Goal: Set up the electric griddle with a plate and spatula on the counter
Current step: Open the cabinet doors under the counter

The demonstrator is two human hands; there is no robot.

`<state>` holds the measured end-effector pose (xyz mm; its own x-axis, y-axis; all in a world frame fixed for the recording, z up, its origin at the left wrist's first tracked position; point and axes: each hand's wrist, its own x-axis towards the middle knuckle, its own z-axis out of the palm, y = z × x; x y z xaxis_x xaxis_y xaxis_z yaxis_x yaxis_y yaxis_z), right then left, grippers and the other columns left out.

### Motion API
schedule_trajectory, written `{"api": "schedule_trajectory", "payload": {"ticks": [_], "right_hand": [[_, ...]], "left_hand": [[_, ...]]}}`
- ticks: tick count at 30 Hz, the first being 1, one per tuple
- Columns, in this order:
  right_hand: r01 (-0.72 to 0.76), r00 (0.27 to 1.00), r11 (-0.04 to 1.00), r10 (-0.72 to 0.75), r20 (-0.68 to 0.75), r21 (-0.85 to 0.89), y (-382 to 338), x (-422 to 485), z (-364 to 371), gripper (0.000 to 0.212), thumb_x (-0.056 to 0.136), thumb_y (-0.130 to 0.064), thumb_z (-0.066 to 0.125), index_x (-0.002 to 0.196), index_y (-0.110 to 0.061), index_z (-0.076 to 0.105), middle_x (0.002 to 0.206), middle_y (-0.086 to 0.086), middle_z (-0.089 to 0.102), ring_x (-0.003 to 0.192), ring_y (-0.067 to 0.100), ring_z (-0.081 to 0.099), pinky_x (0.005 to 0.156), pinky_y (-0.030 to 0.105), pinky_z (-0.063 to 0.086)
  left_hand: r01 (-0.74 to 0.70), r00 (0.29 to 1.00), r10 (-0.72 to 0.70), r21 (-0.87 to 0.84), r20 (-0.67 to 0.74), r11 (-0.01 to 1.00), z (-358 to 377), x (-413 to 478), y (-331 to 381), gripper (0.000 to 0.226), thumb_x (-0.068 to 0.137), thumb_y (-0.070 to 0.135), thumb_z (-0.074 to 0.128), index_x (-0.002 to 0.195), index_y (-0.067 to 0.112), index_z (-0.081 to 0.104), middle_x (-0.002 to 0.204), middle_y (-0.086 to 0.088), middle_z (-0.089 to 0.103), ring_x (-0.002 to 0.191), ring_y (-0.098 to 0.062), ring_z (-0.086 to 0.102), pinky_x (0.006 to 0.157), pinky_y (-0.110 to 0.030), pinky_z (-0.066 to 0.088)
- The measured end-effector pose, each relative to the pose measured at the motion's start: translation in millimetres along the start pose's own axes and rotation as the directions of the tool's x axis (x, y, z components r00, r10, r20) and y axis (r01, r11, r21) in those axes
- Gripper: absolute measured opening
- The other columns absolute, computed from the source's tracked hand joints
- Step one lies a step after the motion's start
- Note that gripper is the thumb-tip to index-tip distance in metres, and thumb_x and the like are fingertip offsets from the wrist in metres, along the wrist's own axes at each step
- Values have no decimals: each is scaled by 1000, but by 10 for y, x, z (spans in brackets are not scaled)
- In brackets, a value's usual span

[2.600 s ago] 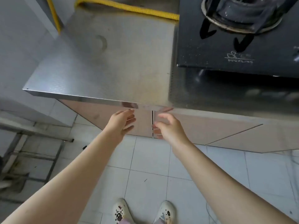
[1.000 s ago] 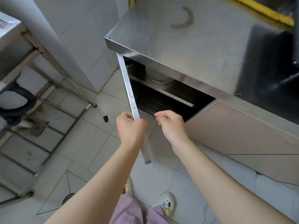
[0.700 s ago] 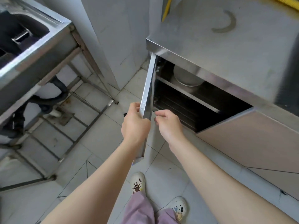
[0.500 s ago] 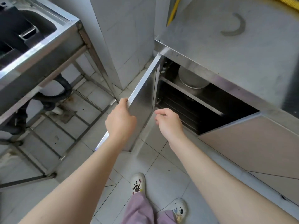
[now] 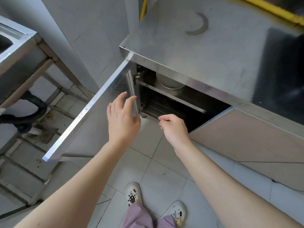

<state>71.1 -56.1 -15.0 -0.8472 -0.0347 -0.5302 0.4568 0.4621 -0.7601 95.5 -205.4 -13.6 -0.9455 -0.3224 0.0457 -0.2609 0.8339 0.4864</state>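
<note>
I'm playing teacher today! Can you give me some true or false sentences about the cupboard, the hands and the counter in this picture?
1. The left cabinet door is swung open. True.
2. The left hand grips the door's edge. False: it is open, off the door.
3. A round metal dish sits on the upper shelf. True.
4. The right hand holds a spatula. False: it holds nothing.
5. A griddle stands on the counter. False: none there.
</note>
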Motion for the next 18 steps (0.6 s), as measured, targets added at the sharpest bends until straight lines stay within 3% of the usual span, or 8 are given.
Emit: {"api": "schedule_trajectory", "payload": {"ticks": [3,7,10,12,18], "right_hand": [[-13,996,999,17,-89,41,171,40,-420,24,93,-17,49,106,-25,68,104,-6,68,95,10,62,68,19,45],[-45,978,994,65,-200,103,391,63,-879,23,92,-15,49,99,-24,69,103,-3,69,97,15,64,75,24,46],[-62,960,990,93,-263,124,579,49,-1237,22,91,-15,50,96,-25,69,97,-4,69,92,15,62,66,18,44],[-77,948,987,117,-294,144,715,32,-1467,21,91,-16,50,95,-27,68,98,-4,68,90,15,61,61,17,40],[-143,915,961,219,-338,235,1076,-43,-1979,23,90,-19,51,102,-24,69,106,0,71,100,19,64,76,26,47]], "left_hand": [[-85,982,102,-108,156,990,331,-6,514,59,78,6,59,135,16,48,146,-7,37,134,-24,33,109,-34,26],[-79,936,165,-271,311,959,694,-58,1048,57,80,8,60,134,19,48,143,-1,41,128,-21,40,99,-30,38],[-43,912,176,-339,371,940,938,-82,1416,55,81,11,60,134,21,47,140,-1,43,121,-22,47,91,-29,43],[-19,899,179,-373,399,928,1103,-98,1650,55,82,13,59,135,21,46,140,-1,44,122,-18,47,86,-24,38],[198,857,72,-456,510,868,1529,-100,2173,65,83,19,64,141,12,38,144,-2,45,131,-16,43,100,-27,36]]}}
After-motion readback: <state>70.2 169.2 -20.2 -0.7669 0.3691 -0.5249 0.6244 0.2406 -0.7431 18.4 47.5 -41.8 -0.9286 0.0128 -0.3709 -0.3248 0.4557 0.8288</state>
